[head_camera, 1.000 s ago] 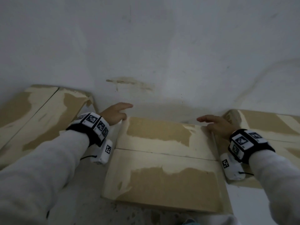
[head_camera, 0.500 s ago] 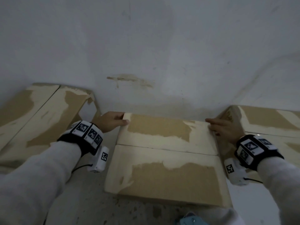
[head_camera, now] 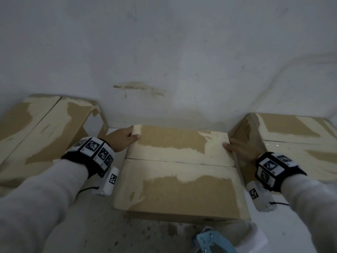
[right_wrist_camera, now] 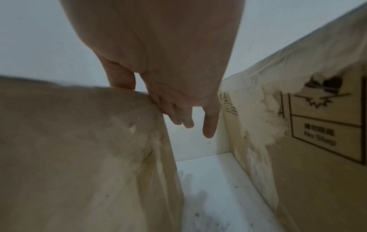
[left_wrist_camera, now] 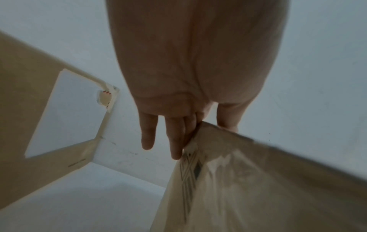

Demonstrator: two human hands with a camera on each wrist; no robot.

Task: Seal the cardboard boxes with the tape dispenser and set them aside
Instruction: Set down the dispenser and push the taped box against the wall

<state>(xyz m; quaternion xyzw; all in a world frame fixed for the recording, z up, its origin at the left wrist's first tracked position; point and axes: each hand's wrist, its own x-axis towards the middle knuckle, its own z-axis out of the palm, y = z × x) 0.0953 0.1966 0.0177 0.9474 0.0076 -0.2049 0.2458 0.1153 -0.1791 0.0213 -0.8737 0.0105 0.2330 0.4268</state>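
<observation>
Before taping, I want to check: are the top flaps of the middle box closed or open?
Closed: both flaps of the middle box lie flat and meet at the centre seam.

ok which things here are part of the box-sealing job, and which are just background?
Job:
- middle box, flaps closed, held at its far corners
- left hand, right hand
- left box, right box
- light-blue tool at bottom edge, probably the tape dispenser

Background:
- white wall
- wall stain

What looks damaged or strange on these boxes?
The middle box has its brown top layer peeled off in wide pale patches; the left box and right box too. The left box's far corner is torn. Middle seam shows no tape.
</observation>
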